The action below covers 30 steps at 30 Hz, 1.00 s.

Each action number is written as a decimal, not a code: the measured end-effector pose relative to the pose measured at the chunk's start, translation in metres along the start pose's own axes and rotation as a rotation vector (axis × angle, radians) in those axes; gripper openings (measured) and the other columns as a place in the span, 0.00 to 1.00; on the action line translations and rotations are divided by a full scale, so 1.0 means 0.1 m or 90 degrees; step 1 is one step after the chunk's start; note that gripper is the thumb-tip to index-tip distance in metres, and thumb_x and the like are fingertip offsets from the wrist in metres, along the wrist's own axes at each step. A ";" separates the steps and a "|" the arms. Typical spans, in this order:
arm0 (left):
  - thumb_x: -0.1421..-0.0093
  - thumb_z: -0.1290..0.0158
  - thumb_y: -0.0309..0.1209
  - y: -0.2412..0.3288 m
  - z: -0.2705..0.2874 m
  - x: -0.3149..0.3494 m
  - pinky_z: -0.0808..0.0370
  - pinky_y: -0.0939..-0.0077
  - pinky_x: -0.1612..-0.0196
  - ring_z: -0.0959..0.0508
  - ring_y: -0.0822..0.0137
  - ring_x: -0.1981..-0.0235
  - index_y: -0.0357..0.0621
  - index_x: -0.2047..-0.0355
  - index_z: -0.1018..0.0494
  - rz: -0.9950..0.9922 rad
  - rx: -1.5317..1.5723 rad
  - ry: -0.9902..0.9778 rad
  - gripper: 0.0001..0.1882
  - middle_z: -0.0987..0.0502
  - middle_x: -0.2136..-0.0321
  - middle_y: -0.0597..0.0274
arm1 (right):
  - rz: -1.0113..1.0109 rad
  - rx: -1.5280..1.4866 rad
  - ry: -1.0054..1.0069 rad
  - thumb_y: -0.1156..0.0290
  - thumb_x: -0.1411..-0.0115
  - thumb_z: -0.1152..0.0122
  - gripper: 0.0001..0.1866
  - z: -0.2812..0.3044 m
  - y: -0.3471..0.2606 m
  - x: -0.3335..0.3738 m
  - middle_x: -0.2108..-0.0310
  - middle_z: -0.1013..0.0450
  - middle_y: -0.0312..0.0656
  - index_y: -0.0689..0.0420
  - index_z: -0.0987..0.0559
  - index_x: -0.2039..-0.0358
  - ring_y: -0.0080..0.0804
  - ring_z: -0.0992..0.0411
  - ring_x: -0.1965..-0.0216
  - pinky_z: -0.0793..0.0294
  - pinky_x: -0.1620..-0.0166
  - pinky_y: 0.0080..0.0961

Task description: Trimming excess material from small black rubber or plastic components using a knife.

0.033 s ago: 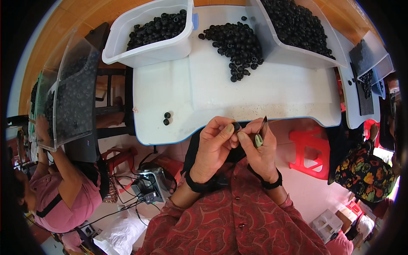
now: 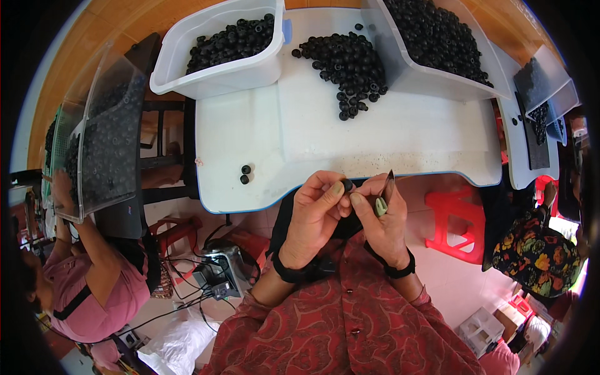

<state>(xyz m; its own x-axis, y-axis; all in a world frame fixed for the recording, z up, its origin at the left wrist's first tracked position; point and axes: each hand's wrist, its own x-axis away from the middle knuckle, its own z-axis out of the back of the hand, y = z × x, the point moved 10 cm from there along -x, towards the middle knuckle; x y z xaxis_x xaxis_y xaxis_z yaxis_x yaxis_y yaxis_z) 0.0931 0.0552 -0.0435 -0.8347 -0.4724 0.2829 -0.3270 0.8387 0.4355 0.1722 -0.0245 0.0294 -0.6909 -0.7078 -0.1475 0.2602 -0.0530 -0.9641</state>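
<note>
My left hand [image 2: 314, 219] is closed, with a small round black part [image 2: 347, 185] pinched between thumb and fingertips just off the table's near edge. Beside it, my right hand [image 2: 385, 230] is closed around a small knife [image 2: 380, 207] with a pale green handle. Its dark pointed blade sticks up past the fingers, away from me. The right thumb tip is close by the black part; whether it touches cannot be made out. On the white table [image 2: 244, 134], two loose black parts [image 2: 245, 174] lie to the left, and a pile of them [image 2: 350, 65] spreads at the far middle.
Two bins of black parts stand at the back: a white one [image 2: 234, 78] at left, a translucent one [image 2: 437, 81] at right. A co-worker in pink [image 2: 103, 284] reaches into a clear bin on the left. A red stool [image 2: 455, 222] stands at right; cables trail across the floor at left.
</note>
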 end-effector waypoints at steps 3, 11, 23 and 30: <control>0.35 0.50 0.25 -0.02 0.01 0.00 0.27 0.82 0.69 0.26 0.74 0.72 0.37 0.56 0.28 0.017 0.022 0.013 0.09 0.23 0.68 0.58 | -0.019 0.016 0.005 0.81 0.43 0.42 0.05 0.01 0.04 0.01 0.72 0.32 0.42 0.61 0.27 0.66 0.31 0.30 0.72 0.30 0.69 0.25; 0.35 0.50 0.26 -0.03 0.00 0.00 0.27 0.81 0.69 0.26 0.74 0.71 0.36 0.55 0.28 0.023 0.058 -0.012 0.10 0.23 0.67 0.57 | 0.031 0.181 0.023 0.82 0.43 0.44 0.12 0.02 0.01 -0.01 0.67 0.31 0.46 0.61 0.28 0.58 0.41 0.28 0.71 0.28 0.67 0.30; 0.34 0.51 0.26 -0.03 -0.03 0.03 0.28 0.80 0.70 0.25 0.73 0.72 0.37 0.56 0.29 0.021 0.030 -0.038 0.09 0.24 0.71 0.61 | 0.074 0.388 -0.057 0.83 0.50 0.42 0.19 -0.20 -0.06 -0.01 0.62 0.33 0.47 0.60 0.29 0.56 0.49 0.25 0.72 0.24 0.74 0.38; 0.35 0.51 0.26 -0.02 -0.03 0.03 0.28 0.80 0.69 0.25 0.73 0.72 0.37 0.56 0.29 0.015 0.015 -0.041 0.08 0.24 0.69 0.60 | 0.070 0.412 -0.047 0.81 0.48 0.42 0.17 -0.20 -0.05 -0.01 0.62 0.33 0.47 0.61 0.29 0.56 0.48 0.25 0.71 0.24 0.74 0.37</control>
<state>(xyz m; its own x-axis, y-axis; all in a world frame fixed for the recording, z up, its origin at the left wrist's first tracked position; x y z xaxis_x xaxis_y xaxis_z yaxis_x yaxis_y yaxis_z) 0.0928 0.0511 -0.0410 -0.8688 -0.4348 0.2368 -0.3169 0.8558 0.4088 0.1582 -0.0091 0.0300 -0.5950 -0.7788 -0.1988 0.6954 -0.3747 -0.6132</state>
